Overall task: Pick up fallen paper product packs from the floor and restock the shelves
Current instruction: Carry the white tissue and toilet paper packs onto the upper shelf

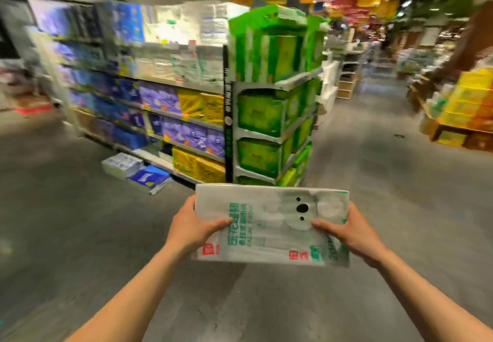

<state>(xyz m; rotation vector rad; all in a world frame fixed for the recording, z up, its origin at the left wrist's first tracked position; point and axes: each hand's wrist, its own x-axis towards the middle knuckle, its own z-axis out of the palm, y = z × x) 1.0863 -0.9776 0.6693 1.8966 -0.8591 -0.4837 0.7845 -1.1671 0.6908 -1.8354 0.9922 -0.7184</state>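
I hold a white tissue pack [269, 224] with green print and a grey koala face out in front of me, above the floor. My left hand [194, 225] grips its left end, thumb lying on top. My right hand [352, 231] grips its right end the same way. Two more packs lie on the floor by the foot of the shelves: a white one [121, 165] and a blue one [149, 178]. The long shelf unit [160, 96] on the left carries blue, purple, yellow and white packs. Its end rack [274, 117] holds green packs.
Grey concrete floor [360, 181] stretches ahead as an aisle on the right of the green rack. A low display of yellow packs [466, 106] stands at the far right. The whole view is motion-blurred.
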